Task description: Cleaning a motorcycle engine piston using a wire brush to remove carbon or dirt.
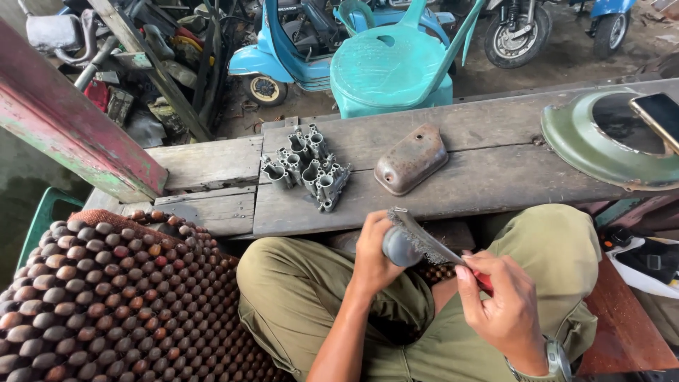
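Fingers of the left hand are wrapped around a small grey metal part over the lap; the right hand pinches a wire brush laid against it. Bristles could be dragged onto the left fingertips, since they sit just beside the brushing. One wooden bench lies beyond, bearing one green round cover at right, one rusty cap, and a cluster of grey cast parts, roughly six.
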